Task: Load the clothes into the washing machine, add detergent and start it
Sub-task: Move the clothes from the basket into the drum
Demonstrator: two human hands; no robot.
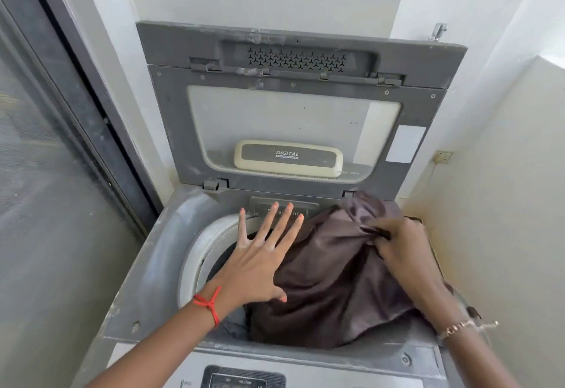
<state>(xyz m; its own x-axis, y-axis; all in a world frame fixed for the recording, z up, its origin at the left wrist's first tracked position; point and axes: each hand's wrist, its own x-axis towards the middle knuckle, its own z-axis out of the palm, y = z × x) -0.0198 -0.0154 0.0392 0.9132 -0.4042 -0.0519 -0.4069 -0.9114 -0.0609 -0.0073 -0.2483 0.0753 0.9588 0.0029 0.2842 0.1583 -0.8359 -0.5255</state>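
A grey top-loading washing machine [153,268] stands below me with its lid [171,118] folded upright against the wall. A dark brown garment [330,277] lies bunched over the right half of the drum opening [198,253] and spills onto the rim. My right hand [403,250] is shut on a fold of it near the back right. My left hand [260,259] hovers over the drum with fingers spread, its thumb at the cloth's left edge. Some darker clothing [235,323] shows in the drum under the brown cloth. No detergent is in view.
The control panel [241,380] sits at the machine's near edge. A glass sliding door [46,173] runs along the left. White walls close in at the back and right, with a tap [438,32] above the lid and a wall socket [443,156] on the right.
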